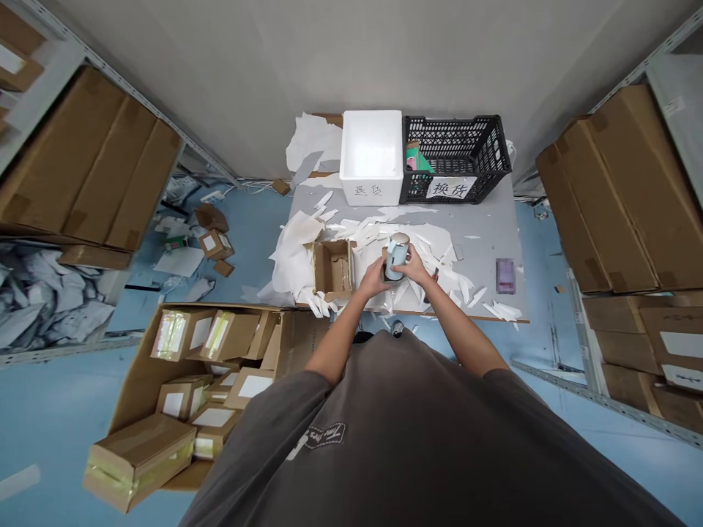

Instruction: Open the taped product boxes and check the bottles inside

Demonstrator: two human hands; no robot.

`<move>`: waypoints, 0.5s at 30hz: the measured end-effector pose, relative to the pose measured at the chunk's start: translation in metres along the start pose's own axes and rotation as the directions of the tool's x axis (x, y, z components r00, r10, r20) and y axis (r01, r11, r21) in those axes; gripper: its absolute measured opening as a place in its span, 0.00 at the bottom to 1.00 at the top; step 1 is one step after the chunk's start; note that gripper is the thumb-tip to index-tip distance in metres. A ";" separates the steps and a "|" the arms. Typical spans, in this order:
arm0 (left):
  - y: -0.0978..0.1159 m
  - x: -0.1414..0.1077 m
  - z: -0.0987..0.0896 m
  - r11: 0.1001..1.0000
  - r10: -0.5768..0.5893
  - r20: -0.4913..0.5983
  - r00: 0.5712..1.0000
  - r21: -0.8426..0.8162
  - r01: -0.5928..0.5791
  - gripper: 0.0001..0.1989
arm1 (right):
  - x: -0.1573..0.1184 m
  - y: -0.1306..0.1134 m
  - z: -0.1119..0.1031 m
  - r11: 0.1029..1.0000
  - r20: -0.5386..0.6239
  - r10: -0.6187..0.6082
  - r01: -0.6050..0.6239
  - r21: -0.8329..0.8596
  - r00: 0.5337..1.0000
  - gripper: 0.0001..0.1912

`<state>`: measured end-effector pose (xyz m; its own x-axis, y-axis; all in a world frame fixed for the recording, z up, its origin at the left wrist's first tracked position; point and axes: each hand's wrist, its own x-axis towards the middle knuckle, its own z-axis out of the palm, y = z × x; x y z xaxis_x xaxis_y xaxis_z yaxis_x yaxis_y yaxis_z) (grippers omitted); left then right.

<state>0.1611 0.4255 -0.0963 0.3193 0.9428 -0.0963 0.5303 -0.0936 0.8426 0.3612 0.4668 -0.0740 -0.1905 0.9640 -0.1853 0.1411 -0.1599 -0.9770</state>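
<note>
In front of my body, over the table's near edge, a light-blue cup (398, 251) with a metallic-looking top stands tilted between my hands. My right hand (414, 268) has its fingers closed on the cup's right side. Around the cup's lower end is what looks like a small open box (392, 281) with a dark inside, and my left hand (373, 279) grips it from the left. Much of this box is hidden by my fingers. Left of my hands an open cardboard carton (332, 269) sits among white paper scraps (378, 233).
At the table's back stand a white foam bin (371, 192) and a black plastic crate (488, 189). A purple packet (505, 277) lies at right. A large carton (138, 380) of boxes stands at lower left. Shelves with boxes (615, 190) flank both sides.
</note>
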 end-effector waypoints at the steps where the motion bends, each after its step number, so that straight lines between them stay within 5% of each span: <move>1: -0.006 0.000 0.007 1.000 -0.019 -0.002 1.000 0.025 0.019 0.54 | -0.002 0.007 0.001 1.000 -0.002 0.007 -0.007 -0.018 1.000 0.48; 8: -0.019 0.005 0.018 0.986 -0.123 0.014 0.992 0.115 0.121 0.47 | -0.012 0.037 0.004 0.964 0.002 -0.116 0.113 -0.242 0.993 0.44; 12: -0.013 -0.001 0.001 0.985 -0.132 0.049 0.990 0.119 0.126 0.53 | -0.017 0.050 0.003 0.908 -0.003 -0.157 0.143 -0.394 0.988 0.40; 15: 0.000 -0.008 -0.023 0.992 0.012 0.048 0.999 0.123 -0.018 0.56 | -0.018 0.058 0.002 0.906 -0.027 -0.141 0.118 -0.406 0.990 0.40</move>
<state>0.1405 0.4251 -0.0837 0.3628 0.9252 -0.1114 0.6171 -0.1489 0.7727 0.3707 0.4398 -0.1274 -0.1823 0.9823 -0.0433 0.5000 0.0547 -0.8643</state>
